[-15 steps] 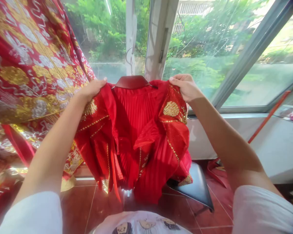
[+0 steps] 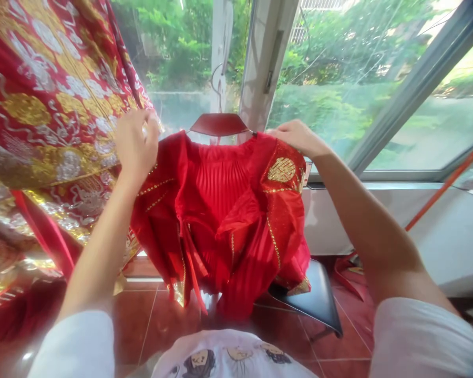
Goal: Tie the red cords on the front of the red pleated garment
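A red pleated garment (image 2: 220, 210) with gold embroidery hangs on a dark red hanger (image 2: 219, 125) in front of the window. My left hand (image 2: 136, 144) is raised at the garment's left shoulder, fingers curled near the fabric edge; whether it grips the cloth is unclear. My right hand (image 2: 297, 137) rests on the right shoulder, fingers closed over the cloth above a round gold emblem (image 2: 283, 170).
A large red and gold embroidered robe (image 2: 43, 131) hangs at the left. A black stool (image 2: 319, 302) stands on the red tiled floor (image 2: 150, 325) under the garment. A window frame (image 2: 260, 63) and a white sill (image 2: 437, 236) lie behind.
My left hand has lifted off the garment's left shoulder and risen slightly. The hanger and garment sit a little higher and to the right in view. My right hand stays on the right shoulder.
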Available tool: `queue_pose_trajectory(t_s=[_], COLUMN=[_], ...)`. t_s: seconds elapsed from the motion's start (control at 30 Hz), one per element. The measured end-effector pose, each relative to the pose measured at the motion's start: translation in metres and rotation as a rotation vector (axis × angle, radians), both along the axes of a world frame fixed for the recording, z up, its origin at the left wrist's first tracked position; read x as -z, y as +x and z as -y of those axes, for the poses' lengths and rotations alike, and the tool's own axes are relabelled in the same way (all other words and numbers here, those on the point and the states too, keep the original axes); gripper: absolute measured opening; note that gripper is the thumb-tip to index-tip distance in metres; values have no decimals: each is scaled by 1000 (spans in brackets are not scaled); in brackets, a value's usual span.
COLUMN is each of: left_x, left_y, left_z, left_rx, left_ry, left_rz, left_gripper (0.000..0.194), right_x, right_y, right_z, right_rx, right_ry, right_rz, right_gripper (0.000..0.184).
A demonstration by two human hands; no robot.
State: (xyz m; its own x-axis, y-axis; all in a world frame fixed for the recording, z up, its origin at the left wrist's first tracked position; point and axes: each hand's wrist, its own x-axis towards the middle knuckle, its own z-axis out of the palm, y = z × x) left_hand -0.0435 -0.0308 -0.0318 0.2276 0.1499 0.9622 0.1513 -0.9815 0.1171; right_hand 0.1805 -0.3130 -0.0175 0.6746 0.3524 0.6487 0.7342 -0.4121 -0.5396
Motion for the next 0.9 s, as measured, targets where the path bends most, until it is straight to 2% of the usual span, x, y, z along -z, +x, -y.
queue_pose_trajectory(t_s=[0.03,0.07,0.13,0.17,0.2,0.23,0.27,0.3,0.37,0.4,0.5,0.6,0.67,0.77,0.83,0.9], left_x=[17,38,89,115,139,159,175,186,195,195,189,188,190,195,198,200], left_y=[-19,-36,-62,-68,-69,-66,-61,-54,-40,-36,-37,-48,-54,-58,-61,-64], left_z=[13,27,50,59,65,68,70,70,69,70,76,83,82,72,68,69], left_rx=[-29,-30,4,-6,-37,-66,-82,-67,37,108,295,377,354,263,202,145], left_ry=[54,44,-40,-128,-240,-383,-495,-593,-697,-696,-584,-579,-659,-775,-825,-829], left_rz=[45,90,98,39,-21,-102,-187,-239,-277,-260,-165,11,125,137,84,38], left_gripper=[43,42,35,30,30,36,43,46,37,33,40,44,44,42,40,41], right_x=[10,23,58,79,100,119,135,147,161,163,165,177,188,201,206,213], right_y=[-10,-22,-50,-64,-75,-85,-92,-97,-103,-106,-115,-110,-97,-83,-92,-114], right_z=[9,18,35,41,44,45,44,44,45,47,62,69,67,59,51,40], right_rx=[81,176,346,344,282,252,271,280,306,330,421,381,385,497,512,465], right_ry=[74,131,261,254,203,175,116,37,-27,-4,150,39,-118,-241,-181,8], right_rz=[92,180,439,544,609,619,597,551,495,507,698,920,921,677,525,427], right_gripper=[26,25,21,20,22,32,43,43,31,25,19,15,18,20,15,12])
